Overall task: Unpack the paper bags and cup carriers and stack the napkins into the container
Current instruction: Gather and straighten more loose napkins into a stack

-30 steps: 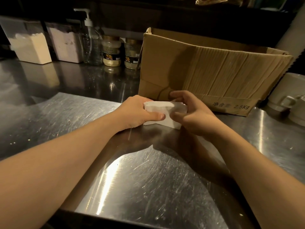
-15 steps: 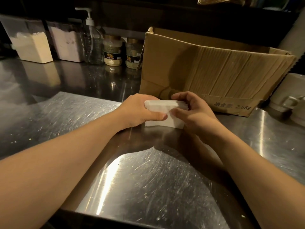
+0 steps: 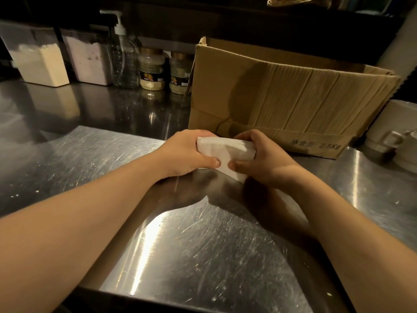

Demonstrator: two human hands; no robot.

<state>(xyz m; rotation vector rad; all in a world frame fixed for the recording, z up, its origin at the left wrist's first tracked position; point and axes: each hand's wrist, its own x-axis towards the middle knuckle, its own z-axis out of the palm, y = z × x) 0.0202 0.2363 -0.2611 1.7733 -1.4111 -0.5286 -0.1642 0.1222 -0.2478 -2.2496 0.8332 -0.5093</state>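
A stack of white napkins [image 3: 225, 152] sits between two hands just in front of the cardboard box [image 3: 282, 96], the landmark here, and over the steel tabletop [image 3: 203, 256]. The left hand [image 3: 187, 152] grips the stack's left end, fingers curled over the top and thumb pressed against the near face. The right hand [image 3: 264, 159] grips the right end the same way, fingers wrapped over the far edge and thumb on the near face, its tip close to the left thumb. The stack is tilted, its lower right corner pointing down toward the tabletop; whether it touches the steel cannot be told. The cardboard box stands open at the top, its long creased side facing the camera with printed characters and "2.5Kg" near its lower right corner; its inside is hidden from this angle. Left of the box stand two glass jars [image 3: 167, 71] with gold lids, each partly filled with pale powder. Further left is a clear pump bottle [image 3: 124, 55], then two clear bins: one [image 3: 88, 59] holding pinkish powder, the other [image 3: 40, 59] holding cream powder. Right of the box sit white cups [image 3: 397, 136], partly cut off by the frame's edge.
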